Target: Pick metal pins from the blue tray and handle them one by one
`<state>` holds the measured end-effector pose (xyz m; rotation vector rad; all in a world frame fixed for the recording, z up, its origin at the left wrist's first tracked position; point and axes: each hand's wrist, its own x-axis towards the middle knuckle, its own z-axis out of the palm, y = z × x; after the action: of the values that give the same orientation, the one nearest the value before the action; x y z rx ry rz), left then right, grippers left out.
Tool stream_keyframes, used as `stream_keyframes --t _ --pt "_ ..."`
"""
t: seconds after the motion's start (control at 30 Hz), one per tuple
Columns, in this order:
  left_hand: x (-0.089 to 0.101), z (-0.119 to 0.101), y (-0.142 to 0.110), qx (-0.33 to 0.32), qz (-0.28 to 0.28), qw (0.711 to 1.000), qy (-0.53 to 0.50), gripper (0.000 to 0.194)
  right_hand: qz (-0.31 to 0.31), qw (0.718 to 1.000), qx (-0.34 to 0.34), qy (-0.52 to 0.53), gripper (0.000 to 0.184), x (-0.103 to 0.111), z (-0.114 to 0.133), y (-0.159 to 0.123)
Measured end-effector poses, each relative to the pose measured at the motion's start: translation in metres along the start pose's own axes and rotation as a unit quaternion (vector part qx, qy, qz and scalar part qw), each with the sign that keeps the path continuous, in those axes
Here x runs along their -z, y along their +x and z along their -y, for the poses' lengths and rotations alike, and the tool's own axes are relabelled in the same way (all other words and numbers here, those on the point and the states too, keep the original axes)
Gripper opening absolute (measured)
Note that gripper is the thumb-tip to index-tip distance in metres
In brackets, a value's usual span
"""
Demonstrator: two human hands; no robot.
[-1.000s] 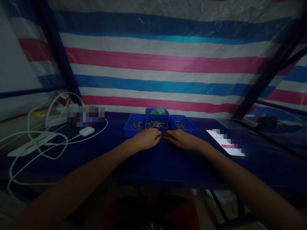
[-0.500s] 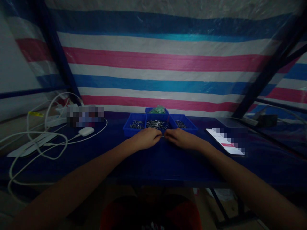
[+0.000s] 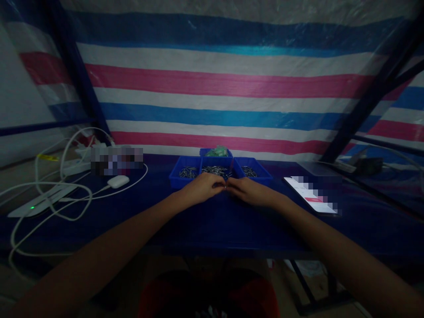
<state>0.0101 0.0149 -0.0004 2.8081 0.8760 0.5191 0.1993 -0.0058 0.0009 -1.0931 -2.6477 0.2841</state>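
Four blue bins [image 3: 176, 179] on worktop [image 3: 225, 225]: three with loose metal pieces [image 3: 188, 172], one with green plastic [image 3: 217, 152]; before them, left hand [image 3: 203, 187] and right hand [image 3: 247, 190] meet, both apparently clamped on one small part [image 3: 225, 187].

Right across the back we've got a striped plastic tarp [image 3: 212, 84] in pink, white and blue, dark blue frame posts slanting in front of it, one left [image 3: 74, 66], one right [image 3: 357, 110]. Over on the left, we see white cables [image 3: 88, 128] looping about, a yellow tag [image 3: 48, 157] among them, a rounded white adapter [image 3: 118, 181] nearby, and a flat white device [image 3: 43, 201] glowing green! Out right, we spot a smartphone [image 3: 308, 194], face up, screen lit, partly pixelated.
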Motion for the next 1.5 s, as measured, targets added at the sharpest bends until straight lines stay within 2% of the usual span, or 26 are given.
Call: stream_keyframes --t 0.13,0.27,0.37,0.7,0.87,1.23,1.5 --pt "-0.0002 -0.0024 0.0002 -0.013 -0.014 1.0 -0.014 0.019 0.007 1.0 0.016 -0.008 0.019 -0.0008 -0.0019 0.0003" --pt "-0.0006 -0.0057 -0.0016 0.02 -0.014 1.0 -0.019 0.015 0.019 1.0 0.024 -0.008 0.019 0.0004 -0.0029 -0.0003" --pt "-0.0004 -0.0059 -0.0031 0.043 -0.009 0.999 0.002 0.016 0.014 1.0 0.017 -0.008 0.019 0.0031 -0.0014 -0.0012" --pt "-0.0054 0.0007 -0.0038 0.046 0.019 0.997 0.055 0.017 0.015 0.999 0.027 -0.028 0.018 0.0022 -0.0034 0.0004" --pt "-0.0039 -0.002 -0.0047 0.062 0.022 0.994 0.092 0.021 0.011 0.999 0.009 -0.047 0.019 0.0036 -0.0045 -0.0002" --pt "-0.0034 0.0005 -0.0048 0.066 0.011 0.989 0.13 0.018 0.002 0.996 -0.005 -0.084 0.021 0.0028 -0.0085 0.0004" --pt "0.0002 -0.0034 -0.006 0.042 0.011 0.986 0.159 0.016 0.028 0.996 0.021 -0.084 0.016 -0.0001 -0.0067 0.0001"
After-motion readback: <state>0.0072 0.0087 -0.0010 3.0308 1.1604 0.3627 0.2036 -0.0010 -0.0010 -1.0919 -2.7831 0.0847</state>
